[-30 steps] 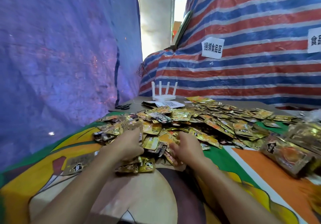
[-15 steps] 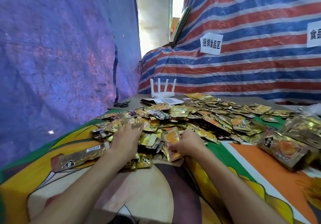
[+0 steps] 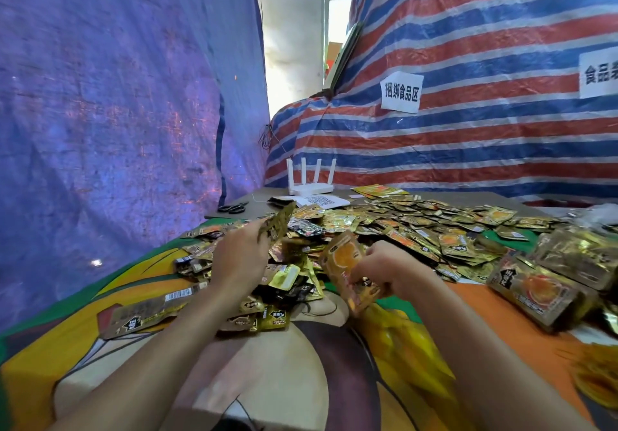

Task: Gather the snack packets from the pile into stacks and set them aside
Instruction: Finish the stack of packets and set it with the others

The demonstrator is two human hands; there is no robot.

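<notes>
The pile of snack packets (image 3: 418, 226) sprawls across the middle of the printed cloth (image 3: 501, 330). At its near edge the left hand (image 3: 239, 260) pinches a gold packet (image 3: 279, 225) lifted clear, and the right hand (image 3: 388, 270) grips an orange-faced packet (image 3: 344, 263) tilted upright. Near right lie stacked packets (image 3: 538, 292); a white router (image 3: 311, 181) and scissors (image 3: 233, 208) sit far left

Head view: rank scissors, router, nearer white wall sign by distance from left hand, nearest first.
From the left hand, gripping a snack packet:
1. Scissors, just beyond, on the left.
2. Router, farther back, at the table's rear.
3. Wall sign, farthest, on the striped tarp.
</notes>
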